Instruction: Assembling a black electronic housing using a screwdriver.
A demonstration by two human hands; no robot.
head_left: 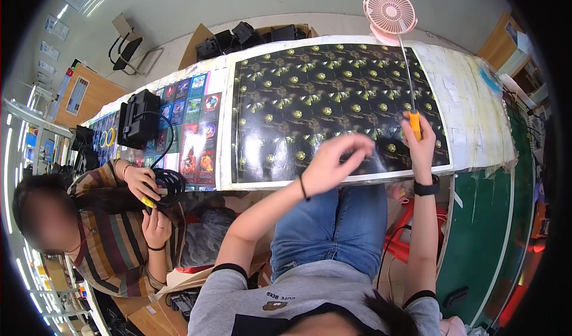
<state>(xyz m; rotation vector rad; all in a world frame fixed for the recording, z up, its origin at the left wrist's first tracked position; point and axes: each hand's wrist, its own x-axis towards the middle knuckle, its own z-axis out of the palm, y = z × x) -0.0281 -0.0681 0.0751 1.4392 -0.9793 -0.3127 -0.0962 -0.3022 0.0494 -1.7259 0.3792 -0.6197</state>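
My right hand (419, 144) is closed round the orange handle of a long screwdriver (410, 80). Its metal shaft points away from me, and the tip appears close to the base of a small pink desk fan (390, 13) at the table's far edge; whether they touch I cannot tell. My left hand (335, 162) is over the near part of a glossy dark printed sheet (333, 98), with nothing in it and thumb and fingers apart.
At my left a person in a striped top (116, 229) holds a coiled black cable (169, 187). A black device (139, 119) stands on printed card sheets (193, 133). Beyond the table, a cardboard box (198, 38) holds black devices. A green surface (479, 229) lies at right.
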